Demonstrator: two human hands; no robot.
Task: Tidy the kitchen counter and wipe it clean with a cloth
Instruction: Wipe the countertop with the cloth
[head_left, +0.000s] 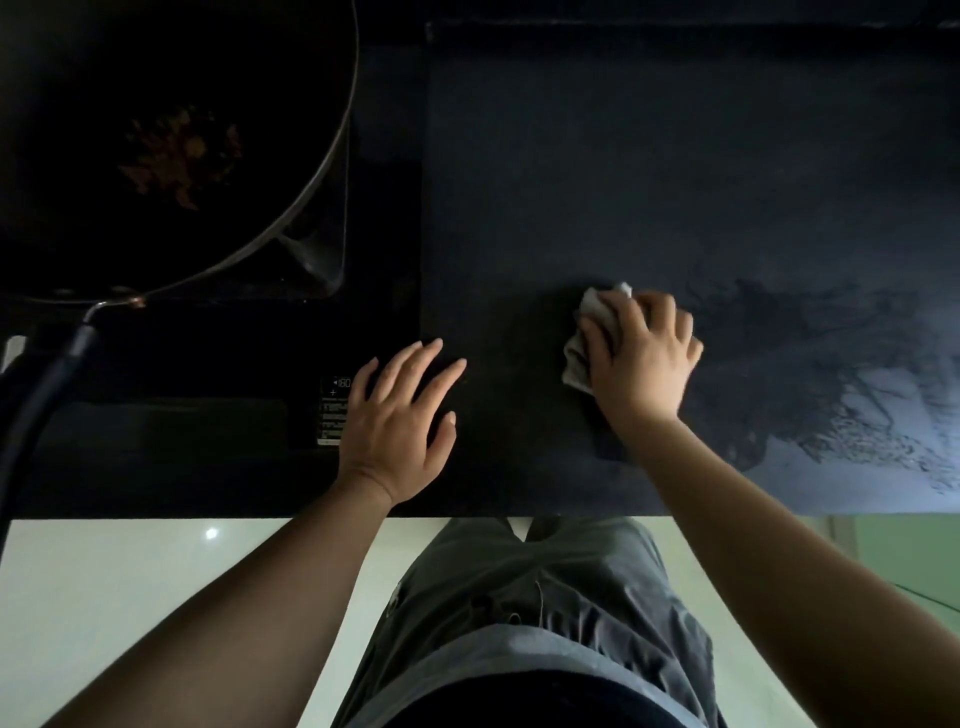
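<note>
Right hand pressed flat on the crumpled grey cloth, center-right of frame on the dark desk. Left hand lay spread, fingers apart, holding nothing, at the cooktop edge (wet streaks at right). Pan sat upper left.

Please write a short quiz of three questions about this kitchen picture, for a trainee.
1. True or false: the right hand presses a crumpled light grey cloth on the dark stone counter.
2. What does the left hand hold?
A. a sponge
B. nothing
C. the pan handle
3. On which side of the picture is the round dark frying pan?

Key: 1 true; 2 B; 3 left.
</note>
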